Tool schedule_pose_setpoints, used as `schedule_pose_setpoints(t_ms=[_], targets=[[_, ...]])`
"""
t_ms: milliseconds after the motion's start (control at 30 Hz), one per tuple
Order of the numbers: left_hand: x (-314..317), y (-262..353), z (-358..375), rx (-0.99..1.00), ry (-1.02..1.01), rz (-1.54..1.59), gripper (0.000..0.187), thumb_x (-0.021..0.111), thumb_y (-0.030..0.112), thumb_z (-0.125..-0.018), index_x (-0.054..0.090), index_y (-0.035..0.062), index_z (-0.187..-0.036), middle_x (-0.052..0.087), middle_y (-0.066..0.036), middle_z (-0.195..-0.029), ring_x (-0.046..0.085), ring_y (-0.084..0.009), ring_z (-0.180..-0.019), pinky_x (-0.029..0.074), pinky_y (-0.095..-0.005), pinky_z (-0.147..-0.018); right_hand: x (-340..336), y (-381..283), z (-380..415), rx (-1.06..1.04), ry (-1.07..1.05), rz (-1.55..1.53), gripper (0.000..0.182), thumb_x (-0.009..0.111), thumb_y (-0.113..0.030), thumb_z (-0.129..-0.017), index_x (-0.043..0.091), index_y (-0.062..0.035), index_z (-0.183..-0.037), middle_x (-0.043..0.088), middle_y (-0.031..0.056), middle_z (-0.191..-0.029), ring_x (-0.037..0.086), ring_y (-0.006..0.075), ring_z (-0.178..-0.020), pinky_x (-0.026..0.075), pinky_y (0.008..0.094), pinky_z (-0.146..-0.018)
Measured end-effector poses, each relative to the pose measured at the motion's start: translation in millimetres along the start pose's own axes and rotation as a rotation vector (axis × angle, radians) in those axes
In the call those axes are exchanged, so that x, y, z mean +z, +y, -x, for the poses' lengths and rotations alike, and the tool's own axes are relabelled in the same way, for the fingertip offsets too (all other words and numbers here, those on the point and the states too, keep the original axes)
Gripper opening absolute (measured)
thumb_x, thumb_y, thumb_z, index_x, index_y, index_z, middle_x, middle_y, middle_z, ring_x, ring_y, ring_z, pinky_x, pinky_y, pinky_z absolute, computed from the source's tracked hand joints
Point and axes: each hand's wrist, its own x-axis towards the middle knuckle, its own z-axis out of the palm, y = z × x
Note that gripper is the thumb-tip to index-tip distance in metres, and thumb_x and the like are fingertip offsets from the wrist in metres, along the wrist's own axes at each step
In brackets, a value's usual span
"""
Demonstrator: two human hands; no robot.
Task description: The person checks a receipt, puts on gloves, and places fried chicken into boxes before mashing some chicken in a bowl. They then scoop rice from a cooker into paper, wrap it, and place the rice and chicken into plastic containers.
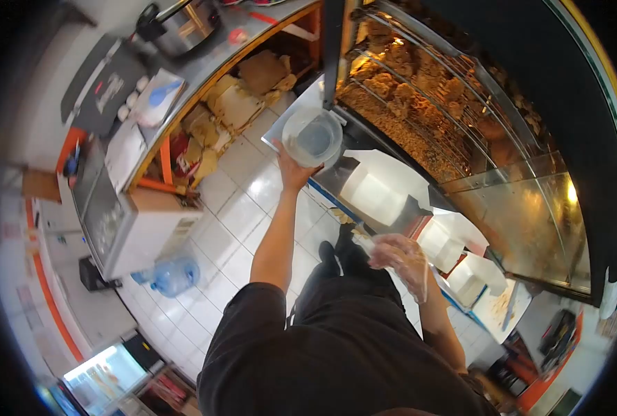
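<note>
At the upper middle, my left hand [296,170] is closed on the lower edge of a round translucent container [312,136], whose bottom looks pale and cloudy. My right hand [400,261] wears a clear plastic glove and is beside the row of open white boxes. Its fingers are bent around something small and whitish that I cannot make out. A large open white box [379,187] lies between the two hands. Two smaller open boxes [441,239] [472,279] stand to the right of it, next to the gloved hand.
A lit glass cabinet [454,118] with fried food on racks fills the upper right. Papers or bags lie in an orange-edged shelf [225,104] at the upper left. A blue water bottle [176,276] lies on the tiled floor. A tray with a knife [505,309] is at the right.
</note>
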Motion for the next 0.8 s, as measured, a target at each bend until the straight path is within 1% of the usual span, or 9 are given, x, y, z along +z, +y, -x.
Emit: schedule_pose_setpoints(t_ms=[33,167,233,433,500,567,600,733,800], targets=[[3,1,-6,-0.008,-0.026,-0.154,0.143,0.091,0.049,-0.048,0.002,-0.0046,-0.148,0.01,-0.03,-0.153,0.011,-0.0439,-0.143,0.012,-0.0487,-0.117,7,0,-17,-0.015,0.02,-0.028,0.034,0.064,-0.022,-0.092,0.059,0.004,-0.113,0.067,0.014,-0.093,0.067,0.0197,-0.081,0.057,0.0317,-0.073],[19,-24,-12,-0.026,-0.063,-0.188,0.115,0.084,0.053,-0.059,0.029,0.0012,-0.146,0.009,-0.03,-0.153,0.002,-0.0439,-0.144,0.006,-0.0542,-0.116,32,41,-101,0.126,0.001,-0.038,0.049,0.064,-0.026,-0.092,0.049,0.0047,-0.127,0.063,0.0153,-0.102,0.065,0.0209,-0.083,0.055,0.0331,-0.075],[15,-27,-18,0.028,-0.093,-0.234,0.114,0.082,0.053,-0.061,0.027,0.0013,-0.146,0.011,-0.03,-0.153,0.004,-0.0445,-0.144,0.006,-0.0568,-0.115,51,50,-144,0.1,0.008,-0.11,0.053,0.065,-0.027,-0.092,0.045,0.0044,-0.13,0.062,0.0139,-0.1,0.064,0.0186,-0.079,0.055,0.0315,-0.073],[8,-52,-20,0.121,-0.082,-0.084,0.12,0.08,0.052,-0.064,0.015,-0.0026,-0.148,0.011,-0.03,-0.153,0.009,-0.0425,-0.144,0.002,-0.0608,-0.113,79,64,-257,0.193,0.405,-0.028,0.068,0.072,-0.034,-0.085,0.038,-0.0015,-0.134,0.06,0.0134,-0.095,0.056,0.0188,-0.065,0.051,0.0293,-0.054],[-1,-60,-15,0.095,-0.076,-0.025,0.121,0.08,0.052,-0.064,0.013,-0.0039,-0.148,0.011,-0.03,-0.153,0.011,-0.0418,-0.144,0.001,-0.0618,-0.112,79,74,-286,0.225,0.593,-0.022,0.057,0.071,-0.033,-0.085,0.046,-0.0036,-0.127,0.062,0.0141,-0.096,0.058,0.02,-0.061,0.05,0.0301,-0.048],[-9,-56,-20,0.065,-0.171,-0.024,0.116,0.082,0.048,-0.063,0.02,-0.0004,-0.148,0.013,-0.03,-0.153,0.005,-0.0422,-0.145,0.001,-0.0645,-0.11,54,123,-324,0.144,0.528,-0.197,0.045,0.07,-0.032,-0.087,0.054,-0.0027,-0.117,0.065,0.0144,-0.093,0.061,0.0206,-0.061,0.051,0.0309,-0.048],[-10,-51,-23,0.04,-0.221,-0.067,0.123,0.082,0.047,-0.063,0.01,-0.0034,-0.149,0.012,-0.031,-0.152,0.008,-0.0415,-0.145,-0.002,-0.0644,-0.11,80,91,-309,0.097,0.657,-0.158,0.029,0.064,-0.024,-0.089,0.06,-0.0008,-0.107,0.067,0.0143,-0.089,0.064,0.0206,-0.064,0.052,0.0307,-0.049],[2,-39,-30,-0.008,-0.155,0.086,0.13,0.08,0.042,-0.068,-0.012,-0.0077,-0.146,0.01,-0.033,-0.152,0.01,-0.0393,-0.145,-0.012,-0.064,-0.108,79,83,-309,0.087,0.679,-0.06,0.022,0.049,-0.007,-0.088,0.059,0.0044,-0.103,0.066,0.0161,-0.09,0.065,0.0201,-0.066,0.057,0.0298,-0.055],[6,-38,-32,-0.012,-0.149,0.099,0.128,0.079,0.041,-0.069,-0.011,-0.0078,-0.146,0.01,-0.032,-0.153,0.01,-0.0391,-0.145,-0.014,-0.0642,-0.107,77,84,-304,0.074,0.684,-0.059,0.023,0.052,-0.01,-0.089,0.057,0.0025,-0.108,0.065,0.0148,-0.092,0.065,0.0212,-0.072,0.057,0.0316,-0.061]])
